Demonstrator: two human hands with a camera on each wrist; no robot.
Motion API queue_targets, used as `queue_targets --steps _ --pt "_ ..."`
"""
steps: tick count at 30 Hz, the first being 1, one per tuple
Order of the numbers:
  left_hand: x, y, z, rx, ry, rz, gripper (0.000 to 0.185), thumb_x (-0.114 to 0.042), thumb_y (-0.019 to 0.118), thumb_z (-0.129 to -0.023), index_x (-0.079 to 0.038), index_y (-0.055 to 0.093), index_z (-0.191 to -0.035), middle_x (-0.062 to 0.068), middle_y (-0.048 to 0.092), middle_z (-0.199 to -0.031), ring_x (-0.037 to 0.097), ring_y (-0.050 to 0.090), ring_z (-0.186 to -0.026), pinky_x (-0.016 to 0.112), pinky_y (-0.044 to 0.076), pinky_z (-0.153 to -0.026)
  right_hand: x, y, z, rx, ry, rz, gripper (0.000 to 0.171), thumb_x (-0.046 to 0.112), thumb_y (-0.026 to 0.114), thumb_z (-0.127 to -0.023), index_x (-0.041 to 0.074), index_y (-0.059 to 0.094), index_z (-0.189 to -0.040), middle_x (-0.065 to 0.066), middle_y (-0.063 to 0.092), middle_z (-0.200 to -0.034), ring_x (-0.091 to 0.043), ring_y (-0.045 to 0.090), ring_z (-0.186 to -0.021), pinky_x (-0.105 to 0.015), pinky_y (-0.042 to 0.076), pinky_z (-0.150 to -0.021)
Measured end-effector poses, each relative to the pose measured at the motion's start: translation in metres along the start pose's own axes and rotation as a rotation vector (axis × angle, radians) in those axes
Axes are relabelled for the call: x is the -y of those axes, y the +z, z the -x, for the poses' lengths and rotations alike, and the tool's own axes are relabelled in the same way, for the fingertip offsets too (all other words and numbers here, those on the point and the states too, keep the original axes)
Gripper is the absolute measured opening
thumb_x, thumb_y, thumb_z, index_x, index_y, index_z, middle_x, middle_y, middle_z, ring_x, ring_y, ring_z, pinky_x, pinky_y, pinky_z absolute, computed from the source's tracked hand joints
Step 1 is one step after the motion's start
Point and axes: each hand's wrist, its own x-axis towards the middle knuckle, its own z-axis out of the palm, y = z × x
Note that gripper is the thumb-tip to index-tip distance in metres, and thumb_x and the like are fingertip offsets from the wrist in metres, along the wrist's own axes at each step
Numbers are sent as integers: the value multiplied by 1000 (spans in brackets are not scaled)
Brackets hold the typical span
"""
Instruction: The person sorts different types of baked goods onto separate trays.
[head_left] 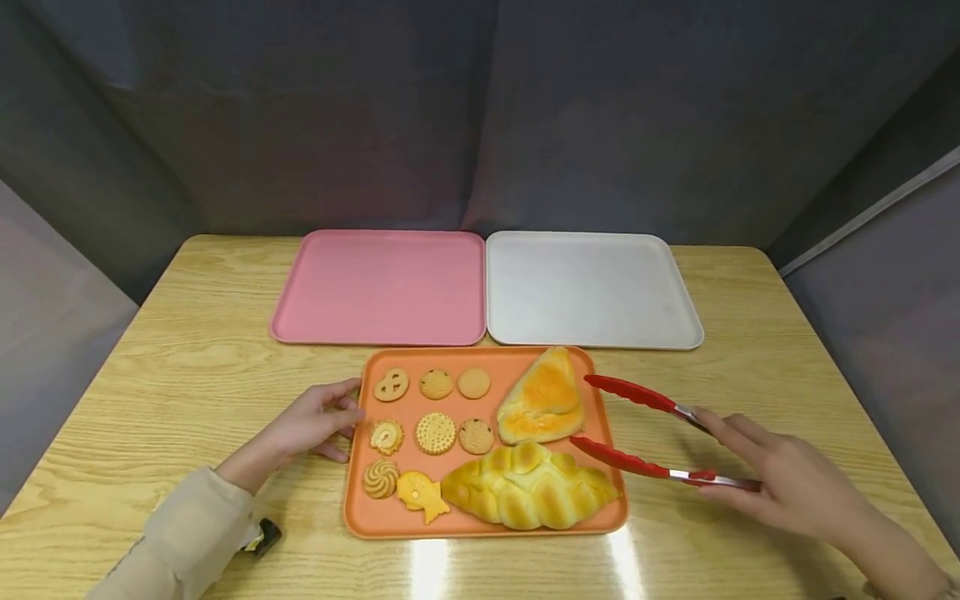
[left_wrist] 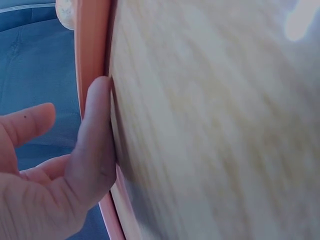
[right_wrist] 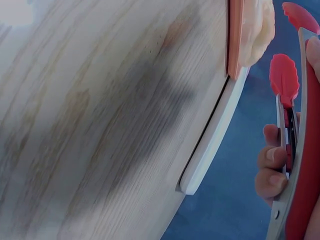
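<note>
My right hand (head_left: pixel 780 475) grips red-tipped metal tongs (head_left: pixel 626 389), whose two arms stand spread apart at the right edge of an orange tray (head_left: pixel 480 527). In the right wrist view, fingers curl round the tongs (right_wrist: pixel 305 165). The upper tip is beside a triangular bread (head_left: pixel 543 400); the lower tip overlaps the tray's rim near a braided loaf (head_left: pixel 532 492). My left hand (head_left: pixel 318 421) rests at the tray's left edge, and in the left wrist view a straight finger (left_wrist: pixel 95 125) lies along its side, thumb apart. Several cookies (head_left: pixel 435 433) and a fish-shaped cookie (head_left: pixel 422 493) lie on the tray's left half.
Behind the orange tray, a pink tray (head_left: pixel 382 287) and a white tray (head_left: pixel 592 287) lie side by side on the wooden table (head_left: pixel 172 367). A small black object (head_left: pixel 264 537) is beside the left sleeve. Dark grey curtains (head_left: pixel 480 117) enclose the back and sides.
</note>
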Motion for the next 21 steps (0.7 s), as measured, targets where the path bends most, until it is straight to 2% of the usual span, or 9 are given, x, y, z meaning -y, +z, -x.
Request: queue_targets --steps 5,14,21 --pt "0 1 0 -13 -15 -12 62 -4 49 -92 6 14 -142 20 42 -106 22 59 -78 40 55 -57 6 1 -5 15 -38 2 78 44 78 -63 8 52 -127 2 56 -97 5 35 -56 -17 37 -45" --pt "2 0 -1 -15 0 -11 62 4 47 -89 4 16 -143 21 41 -108 24 61 -79 41 55 -56 14 4 -9 51 -27 -5 79 46 77 -63 10 51 -129 4 54 -96 6 27 -54 -14 28 -44" --pt "2 1 -1 -27 8 -31 64 7 47 -87 4 16 -143 22 41 -109 24 61 -78 41 55 -55 22 2 -11 71 -87 -53 80 46 78 -63 12 51 -130 10 51 -95 9 25 -52 -9 24 -47"
